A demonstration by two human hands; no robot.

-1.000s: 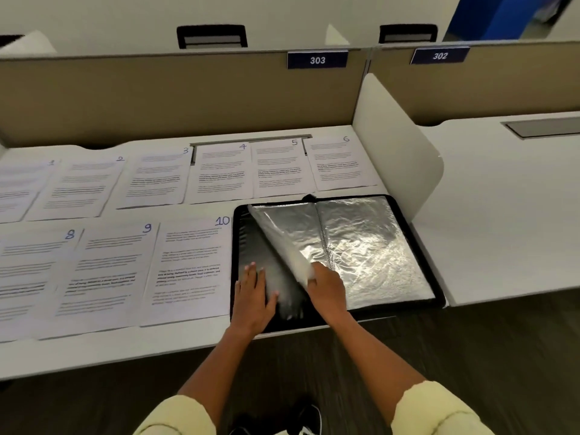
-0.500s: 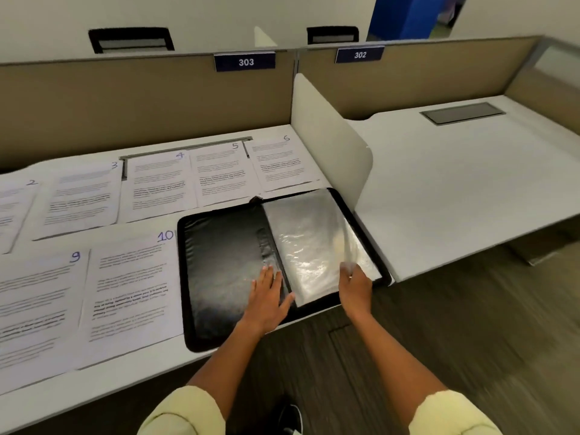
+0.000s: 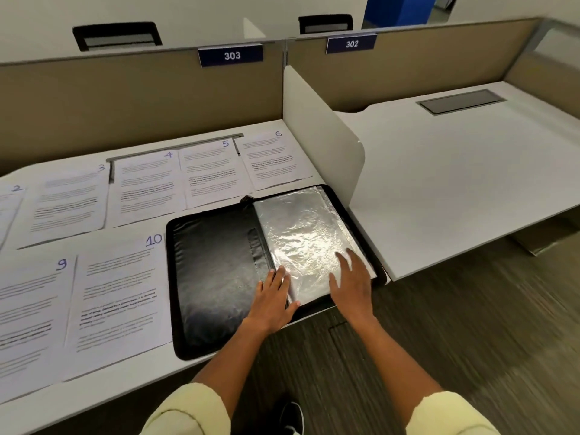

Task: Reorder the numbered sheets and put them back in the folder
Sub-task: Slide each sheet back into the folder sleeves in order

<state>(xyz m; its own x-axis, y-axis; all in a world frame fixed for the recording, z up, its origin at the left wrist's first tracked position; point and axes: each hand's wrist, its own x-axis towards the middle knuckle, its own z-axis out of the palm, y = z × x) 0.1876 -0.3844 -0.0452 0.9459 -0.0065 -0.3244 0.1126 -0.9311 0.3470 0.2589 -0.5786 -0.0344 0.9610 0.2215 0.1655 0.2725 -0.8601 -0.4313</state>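
Note:
A black folder [image 3: 213, 274] lies open at the desk's front edge, its clear plastic sleeves [image 3: 301, 233] stacked flat on the right half. My left hand [image 3: 272, 299] rests flat with straight fingers near the spine, at the sleeves' lower left edge. Spread and relaxed, my right hand [image 3: 351, 284] lies over the sleeves' lower right corner. Numbered printed sheets lie face up on the desk: sheet 10 [image 3: 119, 293] and sheet 9 [image 3: 31, 315] left of the folder, sheets 4 [image 3: 147, 186], 5 [image 3: 210, 174] and 6 [image 3: 276, 158] behind it, with 3 [image 3: 69, 199] and 2 at far left.
A white divider panel [image 3: 320, 133] stands just right of the folder, separating desk 303 from the neighbouring white desk 302 [image 3: 455, 171]. A beige partition [image 3: 141, 98] runs along the back. Dark carpet lies below the desk edge.
My right hand carried the lifted sleeve over to the right and laid it flat, then let go of it. The left half of the folder now shows bare black lining. The view swung right.

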